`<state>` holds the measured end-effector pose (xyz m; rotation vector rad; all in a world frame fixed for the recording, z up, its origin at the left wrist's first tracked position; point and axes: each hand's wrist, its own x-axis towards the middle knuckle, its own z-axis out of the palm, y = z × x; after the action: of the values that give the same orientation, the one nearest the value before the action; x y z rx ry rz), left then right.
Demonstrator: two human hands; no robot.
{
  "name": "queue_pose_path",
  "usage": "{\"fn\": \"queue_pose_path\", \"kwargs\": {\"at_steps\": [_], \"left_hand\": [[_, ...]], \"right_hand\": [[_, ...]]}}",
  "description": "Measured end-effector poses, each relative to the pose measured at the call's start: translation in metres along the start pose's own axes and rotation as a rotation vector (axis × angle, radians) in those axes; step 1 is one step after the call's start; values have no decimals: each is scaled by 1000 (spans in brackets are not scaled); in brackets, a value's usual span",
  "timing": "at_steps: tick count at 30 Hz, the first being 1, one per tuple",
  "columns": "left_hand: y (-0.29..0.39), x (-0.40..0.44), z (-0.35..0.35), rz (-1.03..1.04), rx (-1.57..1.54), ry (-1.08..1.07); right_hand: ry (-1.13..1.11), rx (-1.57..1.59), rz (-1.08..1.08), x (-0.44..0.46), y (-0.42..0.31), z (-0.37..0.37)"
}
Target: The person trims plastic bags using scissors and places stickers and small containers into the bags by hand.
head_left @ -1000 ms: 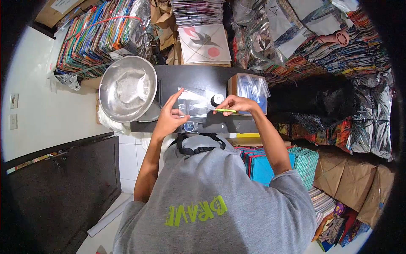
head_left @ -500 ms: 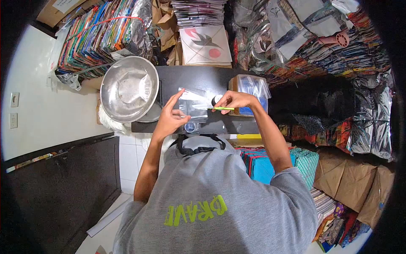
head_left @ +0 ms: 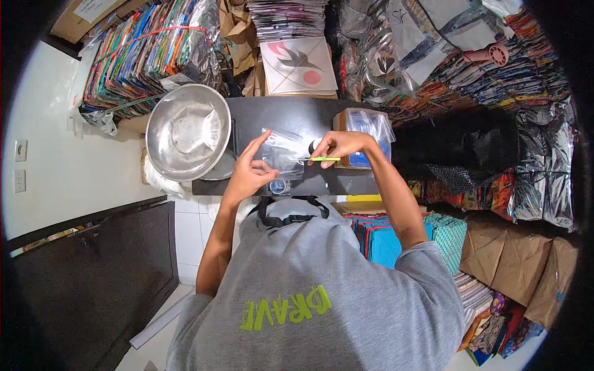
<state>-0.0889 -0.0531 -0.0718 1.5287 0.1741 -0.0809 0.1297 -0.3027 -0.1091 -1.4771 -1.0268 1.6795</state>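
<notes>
A clear plastic bag (head_left: 283,154) is in front of me over the dark table. My left hand (head_left: 249,176) holds its left side, the index finger stretched along the upper edge and the thumb lower down. At the bag's right side, my right hand (head_left: 339,147) pinches a thin bright green tool (head_left: 324,159), whose tip points left at the bag; its exact kind is unclear. A dark round object (head_left: 313,147) shows beside the right fingers, partly hidden. Near the table's front edge, below the bag, lies a small round ring-like item (head_left: 279,185).
A large metal basin (head_left: 189,132) stands left of the dark table (head_left: 260,111). On the right is a cardboard box (head_left: 341,121) with blue contents and clear plastic. Stacked colourful packs (head_left: 148,55) and a paper pile with a printed top sheet (head_left: 300,65) line the back.
The right hand and green tool have shifted slightly left, the tool lying a little more level. The left hand and bag stay nearly in place. The whole view has moved a little.
</notes>
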Motion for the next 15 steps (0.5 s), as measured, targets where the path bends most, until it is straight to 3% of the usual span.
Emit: {"fn": "queue_pose_path", "kwargs": {"at_steps": [15], "left_hand": [[-3,-3,-2,20,-27,3]], "right_hand": [[-14,-56,0,8,-21,3]]}}
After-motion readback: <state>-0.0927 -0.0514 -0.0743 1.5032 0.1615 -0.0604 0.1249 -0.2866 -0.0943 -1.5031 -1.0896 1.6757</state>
